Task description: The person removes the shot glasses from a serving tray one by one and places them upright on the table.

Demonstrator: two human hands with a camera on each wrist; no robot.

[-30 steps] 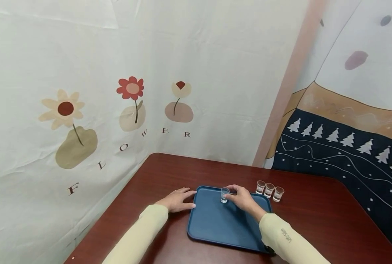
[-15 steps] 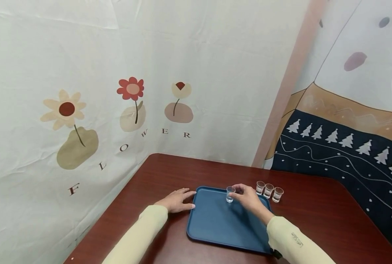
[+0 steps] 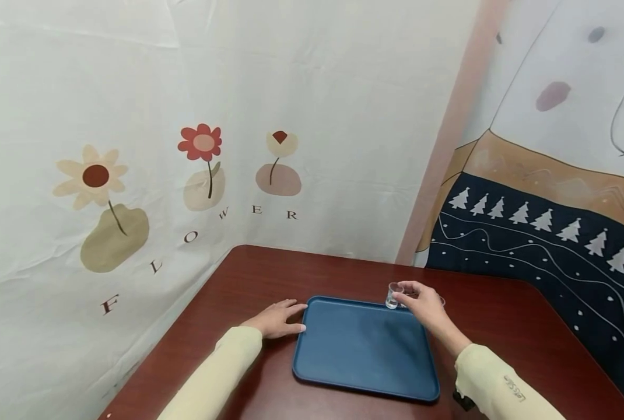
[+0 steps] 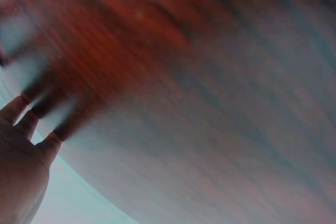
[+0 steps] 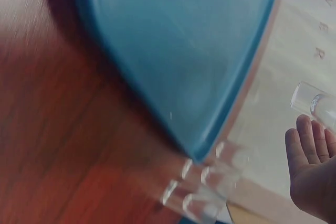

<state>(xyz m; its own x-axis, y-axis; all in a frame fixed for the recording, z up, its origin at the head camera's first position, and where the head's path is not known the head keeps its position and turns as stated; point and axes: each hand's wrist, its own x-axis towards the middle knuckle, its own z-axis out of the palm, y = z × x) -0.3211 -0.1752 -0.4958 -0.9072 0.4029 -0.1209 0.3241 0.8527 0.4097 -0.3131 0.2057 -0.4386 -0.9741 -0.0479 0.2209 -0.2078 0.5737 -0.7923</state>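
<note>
My right hand (image 3: 421,304) pinches a small clear shot glass (image 3: 392,298) between thumb and fingers, upright, over the far edge of the blue tray (image 3: 364,356) near its right corner. In the right wrist view the same shot glass (image 5: 317,103) shows beside the fingers of the right hand (image 5: 312,166). My left hand (image 3: 274,319) lies at the tray's left side, its fingertips right at the rim. The left wrist view shows the left hand (image 4: 23,166) with fingers spread, against a blurred reddish surface.
Several more shot glasses (image 5: 197,203) stand by the tray's corner in the right wrist view; my right hand mostly hides them in the head view. The dark red wooden table (image 3: 286,268) meets a printed flower curtain (image 3: 343,116) behind and a bear-print curtain (image 3: 548,245) at right.
My right hand has carried the shot glass from above the tray's middle rightward and back to its far edge, now covering most of the other glasses. The left hand stays at the tray's side.
</note>
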